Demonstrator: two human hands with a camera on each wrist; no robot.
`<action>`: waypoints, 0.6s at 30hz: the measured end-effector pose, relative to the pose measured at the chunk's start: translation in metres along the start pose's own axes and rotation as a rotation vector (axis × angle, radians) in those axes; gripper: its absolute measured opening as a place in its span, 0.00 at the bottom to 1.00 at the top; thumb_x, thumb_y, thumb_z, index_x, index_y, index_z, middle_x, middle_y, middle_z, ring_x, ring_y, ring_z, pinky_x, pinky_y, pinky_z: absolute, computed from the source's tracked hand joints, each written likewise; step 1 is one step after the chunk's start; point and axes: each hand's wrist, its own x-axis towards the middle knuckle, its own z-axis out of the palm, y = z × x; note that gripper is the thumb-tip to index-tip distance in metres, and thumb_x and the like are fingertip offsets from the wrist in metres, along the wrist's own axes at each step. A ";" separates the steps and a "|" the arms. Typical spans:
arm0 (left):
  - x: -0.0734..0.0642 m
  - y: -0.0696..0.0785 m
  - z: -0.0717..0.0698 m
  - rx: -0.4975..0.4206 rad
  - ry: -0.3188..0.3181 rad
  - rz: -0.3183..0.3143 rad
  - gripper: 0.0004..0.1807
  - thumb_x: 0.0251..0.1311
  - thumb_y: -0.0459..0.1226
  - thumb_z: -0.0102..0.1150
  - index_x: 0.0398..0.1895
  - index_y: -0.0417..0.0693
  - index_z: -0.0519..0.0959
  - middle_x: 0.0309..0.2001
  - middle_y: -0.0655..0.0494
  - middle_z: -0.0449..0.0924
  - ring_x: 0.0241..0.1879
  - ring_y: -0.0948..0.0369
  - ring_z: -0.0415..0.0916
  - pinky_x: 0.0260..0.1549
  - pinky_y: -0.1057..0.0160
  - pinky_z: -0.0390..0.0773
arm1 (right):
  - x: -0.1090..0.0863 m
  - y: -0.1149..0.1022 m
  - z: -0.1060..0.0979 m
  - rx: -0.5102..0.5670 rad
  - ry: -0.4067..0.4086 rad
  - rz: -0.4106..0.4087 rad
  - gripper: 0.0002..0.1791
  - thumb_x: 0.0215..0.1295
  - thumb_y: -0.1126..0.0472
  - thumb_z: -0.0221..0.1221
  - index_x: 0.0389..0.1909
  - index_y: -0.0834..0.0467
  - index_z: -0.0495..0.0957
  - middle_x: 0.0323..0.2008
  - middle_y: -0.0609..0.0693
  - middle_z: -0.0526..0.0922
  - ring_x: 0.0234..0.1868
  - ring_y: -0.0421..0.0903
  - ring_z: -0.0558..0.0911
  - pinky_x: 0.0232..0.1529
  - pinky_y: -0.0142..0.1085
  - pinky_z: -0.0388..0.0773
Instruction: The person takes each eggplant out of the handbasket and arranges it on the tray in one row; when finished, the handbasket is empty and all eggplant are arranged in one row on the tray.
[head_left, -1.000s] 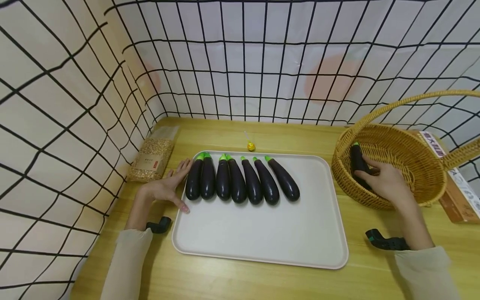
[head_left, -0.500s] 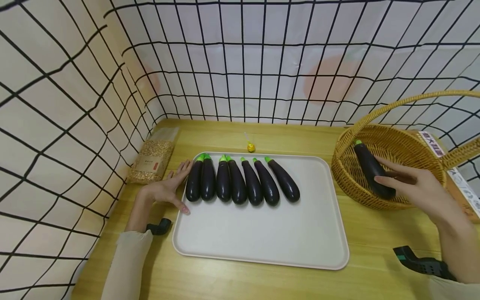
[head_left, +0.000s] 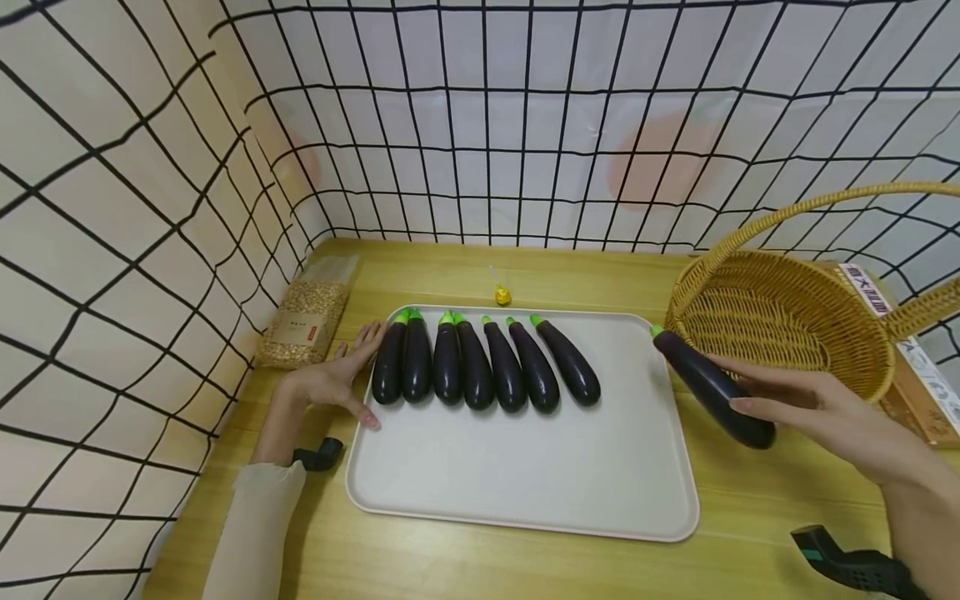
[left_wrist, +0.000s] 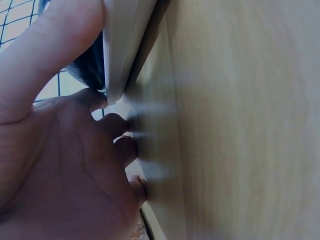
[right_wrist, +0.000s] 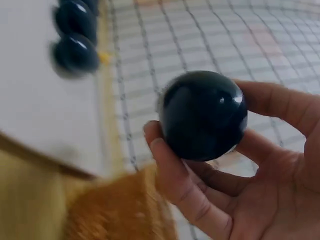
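Note:
Between the thumb and fingers of my right hand [head_left: 817,404] is a dark purple eggplant [head_left: 712,387] with a green stem end. It is held in the air between the tray's right edge and the wicker basket [head_left: 780,308]. In the right wrist view the eggplant [right_wrist: 204,116] shows its round end, gripped from both sides. My left hand [head_left: 337,375] rests with spread fingers at the left edge of the white tray [head_left: 525,467], thumb over the rim. Several eggplants [head_left: 474,362] lie in a row along the tray's back half, stems pointing away. The left wrist view shows fingertips [left_wrist: 127,150] beside the tray's side.
A bag of grains [head_left: 303,321] lies at the back left. Behind the tray is a small yellow lollipop [head_left: 502,293]. The basket's tall handle [head_left: 817,200] arches at the right, with a brown box [head_left: 918,392] beside it. Black netting [head_left: 525,150] encloses the back and left.
My right hand has lifted the eggplant out of the basket and brought it left and nearer, toward the tray's right edge. My left hand and the row of eggplants have stayed put.

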 end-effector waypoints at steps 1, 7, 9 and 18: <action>-0.001 0.000 0.000 -0.001 0.001 0.000 0.86 0.37 0.44 0.87 0.83 0.49 0.23 0.80 0.39 0.09 0.80 0.41 0.08 0.75 0.32 0.14 | 0.006 -0.005 0.005 0.018 -0.012 -0.014 0.30 0.79 0.53 0.55 0.79 0.44 0.63 0.73 0.41 0.72 0.55 0.21 0.74 0.46 0.26 0.78; -0.002 0.000 -0.002 -0.006 0.008 -0.003 0.86 0.37 0.43 0.87 0.83 0.50 0.23 0.80 0.40 0.09 0.80 0.42 0.07 0.75 0.33 0.14 | 0.046 -0.037 0.037 0.070 -0.054 -0.084 0.32 0.78 0.49 0.57 0.79 0.47 0.64 0.75 0.67 0.67 0.72 0.56 0.71 0.64 0.35 0.75; -0.002 0.000 -0.001 -0.006 0.011 -0.012 0.86 0.36 0.43 0.88 0.83 0.50 0.23 0.81 0.40 0.08 0.80 0.43 0.07 0.75 0.33 0.14 | 0.059 -0.043 0.046 0.081 -0.058 -0.104 0.32 0.77 0.50 0.57 0.79 0.49 0.64 0.71 0.68 0.72 0.68 0.61 0.74 0.61 0.35 0.77; 0.001 -0.001 0.000 -0.003 0.002 0.003 0.85 0.38 0.43 0.87 0.83 0.50 0.23 0.80 0.39 0.08 0.80 0.42 0.07 0.75 0.33 0.14 | 0.100 -0.045 0.069 0.086 -0.073 -0.100 0.34 0.76 0.54 0.59 0.79 0.56 0.63 0.59 0.67 0.81 0.47 0.47 0.78 0.38 0.30 0.76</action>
